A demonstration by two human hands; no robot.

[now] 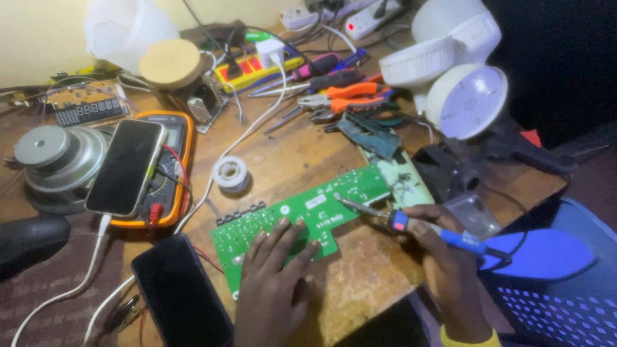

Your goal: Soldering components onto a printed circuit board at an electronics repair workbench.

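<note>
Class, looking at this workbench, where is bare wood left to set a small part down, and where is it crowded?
Bare wood lies between the solder spool, green circuit board and pliers; another patch sits between both hands. The back edge and left side are crowded.

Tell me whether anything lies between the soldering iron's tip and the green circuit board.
Nothing visible does. The right hand holds the soldering iron with its tip right at the green circuit board, near its middle. The left hand presses on the board's near left part, clear of the tip.
</note>
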